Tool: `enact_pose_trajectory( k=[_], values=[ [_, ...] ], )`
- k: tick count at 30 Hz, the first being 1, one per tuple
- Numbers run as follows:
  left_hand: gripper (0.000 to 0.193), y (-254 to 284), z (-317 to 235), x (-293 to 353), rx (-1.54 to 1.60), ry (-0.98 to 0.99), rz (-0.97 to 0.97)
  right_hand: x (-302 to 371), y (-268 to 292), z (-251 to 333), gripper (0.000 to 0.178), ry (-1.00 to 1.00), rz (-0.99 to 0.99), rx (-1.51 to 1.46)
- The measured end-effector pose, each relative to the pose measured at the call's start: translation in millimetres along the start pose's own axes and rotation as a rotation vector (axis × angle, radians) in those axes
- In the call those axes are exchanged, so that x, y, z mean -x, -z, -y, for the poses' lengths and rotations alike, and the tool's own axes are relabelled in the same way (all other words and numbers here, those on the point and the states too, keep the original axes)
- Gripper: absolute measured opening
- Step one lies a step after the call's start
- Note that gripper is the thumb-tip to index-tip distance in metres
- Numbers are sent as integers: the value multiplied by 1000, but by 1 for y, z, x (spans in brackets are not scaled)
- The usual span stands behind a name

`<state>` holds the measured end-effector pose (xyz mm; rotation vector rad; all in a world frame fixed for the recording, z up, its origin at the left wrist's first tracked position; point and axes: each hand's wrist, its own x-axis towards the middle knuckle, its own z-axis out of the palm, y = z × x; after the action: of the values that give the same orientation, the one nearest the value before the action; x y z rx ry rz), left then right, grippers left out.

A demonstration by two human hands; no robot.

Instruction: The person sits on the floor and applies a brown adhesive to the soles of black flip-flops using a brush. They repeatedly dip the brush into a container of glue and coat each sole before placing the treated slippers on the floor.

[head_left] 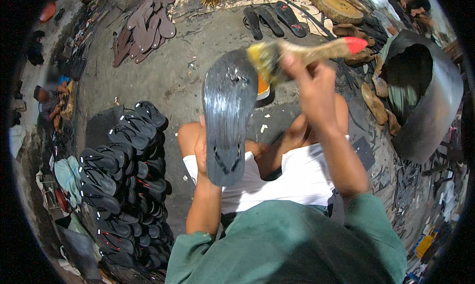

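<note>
My left hand (201,153) grips a dark grey flip-flop sole (227,115) by its heel end and holds it upright, its glossy underside facing me. My right hand (310,83) is closed around a wooden-handled brush (316,50) with a red tip. The brush's yellowish bristles (262,56) rest against the sole's upper right edge. An orange pot (263,88) shows just behind the sole on the floor. My knees and white shorts sit below both hands.
A large heap of black flip-flops (123,185) lies at my left. Brown soles (146,31) are spread at the far left, three black sandals (269,19) lie ahead. A grey metal drum (430,101) stands on the right, with a wooden stump (336,4) beyond. Another person (49,98) sits far left.
</note>
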<state>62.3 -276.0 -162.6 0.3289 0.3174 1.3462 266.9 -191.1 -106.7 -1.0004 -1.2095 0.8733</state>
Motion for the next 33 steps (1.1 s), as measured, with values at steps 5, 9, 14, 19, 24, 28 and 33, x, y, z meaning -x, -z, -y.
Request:
enact_pose_trajectory(
  k=[5,9,14,19,24,28,33],
  values=[
    [55,7,1,0,-59,47,-92,-7,-2,-14,39,2,-27,68],
    [49,9,-5,-4,53,-91,86,46,-11,-8,33,-29,28,-26],
    [49,13,-3,-8,29,-61,307,15,6,-8,25,84,1,132],
    [47,0,-2,-7,-34,-132,242,-34,4,15,23,756,340,248],
    [49,-9,-10,-31,91,-99,272,50,-8,-27,31,577,550,172],
    [53,-16,-22,-34,121,-231,221,102,6,-18,30,641,739,260],
    [53,-27,-7,-44,132,-147,136,39,-10,-9,35,618,220,97]
  ],
)
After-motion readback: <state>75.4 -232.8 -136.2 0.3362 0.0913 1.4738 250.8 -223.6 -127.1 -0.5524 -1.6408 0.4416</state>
